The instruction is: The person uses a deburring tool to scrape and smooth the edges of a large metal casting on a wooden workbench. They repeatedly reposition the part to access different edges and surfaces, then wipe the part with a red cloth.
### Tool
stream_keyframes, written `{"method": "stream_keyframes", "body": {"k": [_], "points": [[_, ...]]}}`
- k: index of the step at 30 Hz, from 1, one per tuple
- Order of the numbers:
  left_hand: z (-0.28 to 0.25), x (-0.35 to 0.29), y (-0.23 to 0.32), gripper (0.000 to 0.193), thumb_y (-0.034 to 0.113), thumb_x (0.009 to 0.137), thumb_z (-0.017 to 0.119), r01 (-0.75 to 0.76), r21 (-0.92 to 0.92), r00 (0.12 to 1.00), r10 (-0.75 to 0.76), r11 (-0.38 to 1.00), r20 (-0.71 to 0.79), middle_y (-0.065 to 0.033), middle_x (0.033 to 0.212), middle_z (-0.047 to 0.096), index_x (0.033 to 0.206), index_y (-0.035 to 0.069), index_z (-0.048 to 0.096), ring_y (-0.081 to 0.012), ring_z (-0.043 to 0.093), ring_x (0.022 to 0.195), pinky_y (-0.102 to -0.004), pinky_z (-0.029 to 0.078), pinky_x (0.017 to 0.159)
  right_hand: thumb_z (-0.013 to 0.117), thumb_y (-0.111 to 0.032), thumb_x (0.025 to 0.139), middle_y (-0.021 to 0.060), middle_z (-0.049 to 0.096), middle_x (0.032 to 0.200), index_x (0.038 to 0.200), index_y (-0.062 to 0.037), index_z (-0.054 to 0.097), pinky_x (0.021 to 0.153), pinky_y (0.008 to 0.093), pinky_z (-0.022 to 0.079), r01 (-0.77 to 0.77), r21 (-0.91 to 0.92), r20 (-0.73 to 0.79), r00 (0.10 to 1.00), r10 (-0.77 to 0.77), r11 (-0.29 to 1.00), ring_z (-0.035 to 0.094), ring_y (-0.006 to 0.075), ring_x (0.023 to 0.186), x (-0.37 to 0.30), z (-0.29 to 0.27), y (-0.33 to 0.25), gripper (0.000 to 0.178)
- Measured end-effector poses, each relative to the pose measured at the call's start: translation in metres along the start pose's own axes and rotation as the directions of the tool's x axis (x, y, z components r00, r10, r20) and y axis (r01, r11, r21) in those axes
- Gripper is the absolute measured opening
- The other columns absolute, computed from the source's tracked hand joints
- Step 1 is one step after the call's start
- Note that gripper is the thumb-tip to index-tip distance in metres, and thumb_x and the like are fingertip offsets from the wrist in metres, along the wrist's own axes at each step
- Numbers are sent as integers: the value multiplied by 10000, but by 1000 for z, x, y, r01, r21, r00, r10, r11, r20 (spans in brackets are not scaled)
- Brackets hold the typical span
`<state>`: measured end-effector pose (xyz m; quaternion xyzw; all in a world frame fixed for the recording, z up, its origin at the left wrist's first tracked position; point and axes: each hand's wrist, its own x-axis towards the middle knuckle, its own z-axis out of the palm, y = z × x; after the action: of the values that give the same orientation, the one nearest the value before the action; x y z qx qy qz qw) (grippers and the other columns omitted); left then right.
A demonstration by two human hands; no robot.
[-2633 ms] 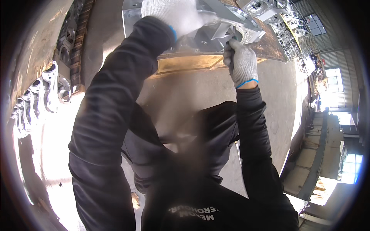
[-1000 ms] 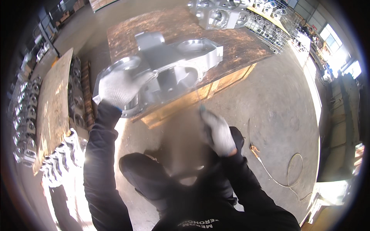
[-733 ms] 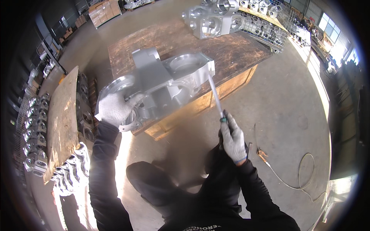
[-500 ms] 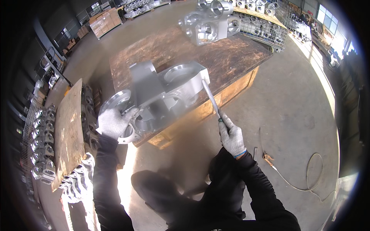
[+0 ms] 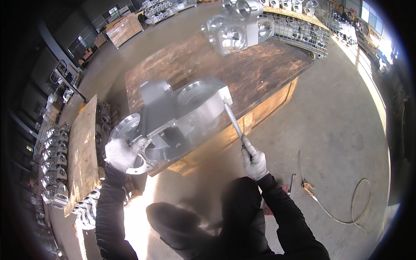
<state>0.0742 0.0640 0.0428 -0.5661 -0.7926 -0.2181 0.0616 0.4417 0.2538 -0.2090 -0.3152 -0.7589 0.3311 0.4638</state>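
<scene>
A large grey cast-metal housing (image 5: 177,112) lies on a rusty-topped wooden workbench (image 5: 260,69), overhanging its near edge. My left hand (image 5: 121,154), in a white glove, grips the round flange at the housing's near left corner. My right hand (image 5: 253,160), also gloved, holds a long metal file (image 5: 233,121) by its lower end. The file's tip rests against the housing's right front corner.
A second, blockier metal casting (image 5: 236,28) stands at the bench's far end. Wire crates of castings (image 5: 299,26) sit behind it. Rows of similar parts (image 5: 54,164) and a wooden board (image 5: 82,147) lie at the left. A cable with a tool (image 5: 329,208) trails on the concrete floor at right.
My view has pulled back from the housing. My right hand brought the file up from below and set its tip on the housing's right corner. My left hand stays on the flange.
</scene>
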Motion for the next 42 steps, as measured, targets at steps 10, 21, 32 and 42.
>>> {"method": "stream_keyframes", "body": {"k": [10, 21, 32, 42], "points": [[-4, 5, 12, 602, 463, 932, 812, -52, -22, 999, 52, 998, 1, -41, 1541, 631, 1415, 119, 706, -275, 586, 1411, -396, 496, 1161, 635, 2, 1032, 182, 730, 928, 1571, -114, 582, 723, 345, 573, 243, 7, -167, 957, -238, 970, 724, 266, 764, 28, 23, 3, 554], [-12, 2, 12, 600, 492, 918, 810, -219, 227, 958, 253, 949, -135, -202, 1250, 761, 1412, 167, 713, -357, 770, 1083, -415, 611, 940, 647, -24, 1032, 165, 723, 901, 1578, -120, 576, 713, 342, 572, 98, -65, -84, 991, -103, 993, 693, 227, 726, 8, 13, 5, 559], [-7, -6, 2, 639, 630, 972, 702, -3, 159, 1000, 7, 987, -27, -169, 1099, 803, 1444, 199, 689, -347, 794, 995, -424, 636, 876, 619, -44, 1056, 229, 749, 1120, 1634, -2, 433, 903, 374, 584, -273, 23, 274, 927, 256, 962, 767, 287, 1002, -59, -21, -137, 609], [-17, -13, -1, 822, 783, 949, 556, -40, 109, 993, 27, 993, 115, -138, 1206, 794, 1500, 178, 634, -318, 762, 1129, -455, 588, 996, 543, -331, 1152, -42, 444, 735, 1496, -26, 538, 405, 189, 295, -723, 640, 492, 645, 585, 260, 350, 25, 497, 24, 69, -208, 460]]}}
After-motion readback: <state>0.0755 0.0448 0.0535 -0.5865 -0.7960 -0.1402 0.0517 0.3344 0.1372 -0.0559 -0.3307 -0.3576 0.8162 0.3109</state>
